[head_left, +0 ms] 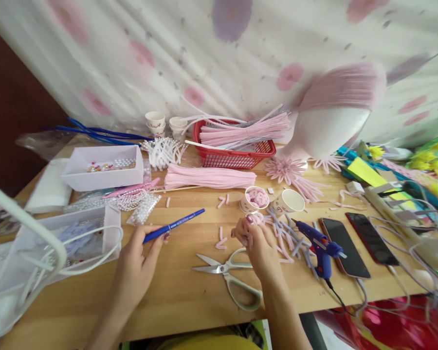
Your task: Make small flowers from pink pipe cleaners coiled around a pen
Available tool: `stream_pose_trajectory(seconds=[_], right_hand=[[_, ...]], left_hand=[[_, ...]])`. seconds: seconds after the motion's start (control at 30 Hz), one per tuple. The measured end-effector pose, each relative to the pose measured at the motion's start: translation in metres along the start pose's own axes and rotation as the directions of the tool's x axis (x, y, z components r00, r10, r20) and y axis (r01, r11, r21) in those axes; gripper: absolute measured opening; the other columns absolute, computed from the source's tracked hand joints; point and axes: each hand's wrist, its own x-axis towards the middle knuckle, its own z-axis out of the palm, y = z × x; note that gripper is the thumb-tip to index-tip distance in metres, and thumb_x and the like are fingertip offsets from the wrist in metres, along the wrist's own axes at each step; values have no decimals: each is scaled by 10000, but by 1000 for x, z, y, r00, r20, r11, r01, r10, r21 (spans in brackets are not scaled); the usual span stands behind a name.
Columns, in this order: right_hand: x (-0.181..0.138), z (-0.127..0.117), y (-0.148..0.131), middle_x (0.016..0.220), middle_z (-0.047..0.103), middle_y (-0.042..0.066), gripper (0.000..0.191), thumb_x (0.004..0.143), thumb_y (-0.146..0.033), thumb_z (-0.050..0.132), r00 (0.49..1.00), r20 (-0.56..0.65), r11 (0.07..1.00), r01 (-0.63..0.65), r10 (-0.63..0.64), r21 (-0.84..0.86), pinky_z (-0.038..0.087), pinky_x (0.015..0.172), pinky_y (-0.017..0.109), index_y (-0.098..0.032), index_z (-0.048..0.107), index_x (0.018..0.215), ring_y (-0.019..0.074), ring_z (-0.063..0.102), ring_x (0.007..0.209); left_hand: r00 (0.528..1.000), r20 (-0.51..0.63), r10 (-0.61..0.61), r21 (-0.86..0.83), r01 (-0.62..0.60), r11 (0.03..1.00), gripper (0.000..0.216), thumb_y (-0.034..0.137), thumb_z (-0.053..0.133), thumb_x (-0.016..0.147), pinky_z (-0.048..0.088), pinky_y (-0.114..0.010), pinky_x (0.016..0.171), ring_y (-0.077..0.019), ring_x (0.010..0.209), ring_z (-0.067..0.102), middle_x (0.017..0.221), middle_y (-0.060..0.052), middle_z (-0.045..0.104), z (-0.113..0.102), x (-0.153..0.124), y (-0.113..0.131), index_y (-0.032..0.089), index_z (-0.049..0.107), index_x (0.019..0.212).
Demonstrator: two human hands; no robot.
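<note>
While left hand (138, 253) grips blue pen (173, 226) — lettering illegible.

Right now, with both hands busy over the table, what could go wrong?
The open scissors lie just under the right hand, which pinches a pink coil; dropping the wrist may meet a blade. The glue gun points its nozzle into loose pipe-cleaner pieces beside a phone; if hot, it could stick or mark them.

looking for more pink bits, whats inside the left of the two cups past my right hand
Short pink pipe-cleaner pieces pile up inside the cup, close to its rim. The cup's bottom is hidden under them.
</note>
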Motion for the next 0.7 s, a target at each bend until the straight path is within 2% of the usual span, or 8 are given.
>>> stream_pose_trajectory(seconds=[0.07,0.2,0.23,0.3,0.37,0.43,0.6,0.7], right_hand=[[-1,2,-7,583,295,-61,430,878,-478,597,985,159,995,-77,65,66,384,599,289,-226,378,606,116,269,536],[-10,15,-14,578,263,-75,417,861,-466,618,906,393,941,-259,158,218,376,566,283,-230,373,618,101,211,502],[-13,17,-13,577,270,-76,410,857,-462,626,883,434,922,-304,179,240,377,566,281,-228,387,621,97,214,494],[-18,21,-8,578,313,-74,395,833,-481,656,835,497,886,-396,238,240,383,561,277,-220,436,636,92,264,483],[-21,22,-1,594,408,-55,385,784,-527,698,785,533,856,-478,316,196,397,539,274,-208,510,678,103,375,488],[-24,23,6,628,482,-33,385,729,-540,744,759,525,824,-539,386,173,403,502,260,-200,564,726,121,461,516],[-25,28,10,650,530,-22,351,670,-468,806,772,473,792,-570,425,217,418,496,230,-177,619,735,111,486,539],[-25,30,9,613,561,-17,317,704,-454,768,742,501,799,-582,446,151,435,524,244,-167,633,712,121,515,515]], left_hand=[[1000,7,9,122,-10,993,131,298,504,916,543,-417,818,-267,893,684,930,-72,697,3,7,-4,218,574,994],[980,-24,199,202,-190,961,327,315,606,868,374,-519,1065,-323,1218,511,1231,-126,572,9,12,14,224,594,1182],[979,19,204,156,-204,966,352,318,616,870,393,-496,1051,-308,1198,519,1206,-111,575,9,11,22,244,595,1213],[961,213,177,-31,-175,984,397,334,616,883,454,-423,1000,-262,1145,554,1184,-77,589,8,8,40,291,571,1276],[913,368,175,-208,-103,973,434,350,654,864,477,-370,981,-232,1128,572,1214,-58,587,8,7,55,319,571,1289],[879,443,179,-307,-39,951,380,332,682,844,472,-348,992,-221,1132,580,1209,-54,603,10,8,63,301,632,1220],[895,422,141,-410,50,911,318,257,743,781,488,-356,959,-228,1064,609,1109,-62,648,15,11,59,267,709,1097],[907,410,100,-540,153,828,227,242,769,747,519,-338,879,-222,975,634,1006,-65,668,15,11,53,227,737,971]])
